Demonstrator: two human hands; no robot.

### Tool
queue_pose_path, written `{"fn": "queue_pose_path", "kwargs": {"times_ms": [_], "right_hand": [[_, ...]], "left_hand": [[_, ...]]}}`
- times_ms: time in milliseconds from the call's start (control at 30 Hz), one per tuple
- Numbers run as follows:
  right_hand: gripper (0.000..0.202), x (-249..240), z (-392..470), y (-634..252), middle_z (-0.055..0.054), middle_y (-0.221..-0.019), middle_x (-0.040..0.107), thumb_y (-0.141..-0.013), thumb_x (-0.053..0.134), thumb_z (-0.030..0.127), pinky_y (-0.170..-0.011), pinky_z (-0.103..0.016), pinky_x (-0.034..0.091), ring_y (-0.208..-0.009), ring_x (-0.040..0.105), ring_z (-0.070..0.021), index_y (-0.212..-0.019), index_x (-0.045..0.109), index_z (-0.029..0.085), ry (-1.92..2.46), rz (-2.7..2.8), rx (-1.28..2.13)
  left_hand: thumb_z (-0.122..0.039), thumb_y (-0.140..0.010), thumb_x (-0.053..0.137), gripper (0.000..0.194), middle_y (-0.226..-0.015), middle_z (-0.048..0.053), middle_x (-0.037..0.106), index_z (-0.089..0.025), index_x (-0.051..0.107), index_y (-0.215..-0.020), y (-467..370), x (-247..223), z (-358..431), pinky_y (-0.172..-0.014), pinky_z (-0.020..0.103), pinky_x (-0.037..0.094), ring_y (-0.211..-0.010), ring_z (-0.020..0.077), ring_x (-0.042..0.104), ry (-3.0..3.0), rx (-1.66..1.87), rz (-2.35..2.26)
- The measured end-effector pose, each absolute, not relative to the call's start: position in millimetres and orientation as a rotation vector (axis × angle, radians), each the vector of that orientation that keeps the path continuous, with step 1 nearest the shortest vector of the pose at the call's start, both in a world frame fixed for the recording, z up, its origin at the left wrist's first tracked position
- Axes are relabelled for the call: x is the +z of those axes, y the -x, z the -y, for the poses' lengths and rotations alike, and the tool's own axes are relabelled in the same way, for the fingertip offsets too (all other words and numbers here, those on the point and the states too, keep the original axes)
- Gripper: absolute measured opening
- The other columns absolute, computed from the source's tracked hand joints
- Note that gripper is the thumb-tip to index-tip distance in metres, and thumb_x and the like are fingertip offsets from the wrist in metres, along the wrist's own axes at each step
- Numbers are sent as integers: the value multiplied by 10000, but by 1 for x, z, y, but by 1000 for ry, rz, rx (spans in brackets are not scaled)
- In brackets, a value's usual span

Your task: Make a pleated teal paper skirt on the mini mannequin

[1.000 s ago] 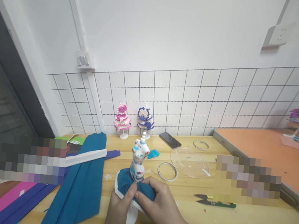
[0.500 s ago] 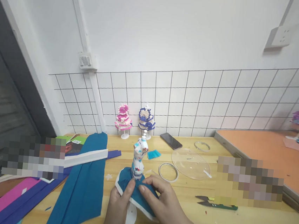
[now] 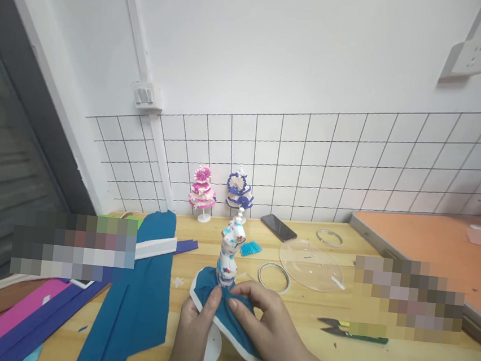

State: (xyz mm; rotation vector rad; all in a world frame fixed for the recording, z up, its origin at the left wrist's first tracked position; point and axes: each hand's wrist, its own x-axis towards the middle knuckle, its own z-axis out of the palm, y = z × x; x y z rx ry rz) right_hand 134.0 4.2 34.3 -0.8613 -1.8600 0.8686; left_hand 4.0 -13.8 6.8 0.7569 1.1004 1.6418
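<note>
A small white dress-form figure (image 3: 230, 253) with blue and red patches leans slightly right on its round white base (image 3: 212, 348). Teal fabric with a white edge (image 3: 237, 330) spreads around its waist like a skirt. My left hand (image 3: 197, 332) pinches the skirt at the front left, thumb on top just below the waist. On the right side, my right hand (image 3: 271, 322) presses gathered fabric between thumb and fingers close to the waist. Both hands' lower fingers are partly hidden by the cloth.
Teal sheets (image 3: 144, 302) and coloured strips lie left. Behind stand pink (image 3: 202, 191) and blue (image 3: 239, 192) decorated figures, beside a phone (image 3: 278, 227). Tape rings (image 3: 274, 278), a clear disc (image 3: 311, 265), teal pleated pieces (image 3: 251, 248) and green snips (image 3: 353, 333) lie right. An orange board (image 3: 426, 238) is farther right.
The figure now leans a little more to the right, and the skirt's right edge reaches lower. Both hands keep their hold, and the view has shifted slightly.
</note>
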Motion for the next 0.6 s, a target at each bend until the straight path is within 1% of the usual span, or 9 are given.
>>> {"fn": "queue_pose_path", "kwargs": {"times_ms": [200,467,600], "right_hand": [[152,35,-2,-133,-35,-759,687,-817,508,234,-654,-233,456,-701,612,-166,-816,655,195,788,1926,798],[161,35,-5,-134,-28,-740,679,-825,506,222,-643,-226,444,-683,598,-154,-822,665,196,765,1937,790],[126,34,-7,-134,-33,-735,689,-788,553,243,-640,-243,453,-676,605,-167,-794,671,201,848,1900,799]], "left_hand": [[-356,-666,682,270,-732,72,726,-135,675,-820,-3,4,11,-688,313,493,-769,249,652,-760,1617,-1034],[-370,-648,692,292,-716,64,725,-133,673,-817,-4,6,15,-644,297,499,-741,245,653,-775,1627,-1084],[-366,-644,695,282,-736,64,728,-140,681,-814,-4,5,12,-665,306,496,-743,249,654,-767,1616,-1055]]}}
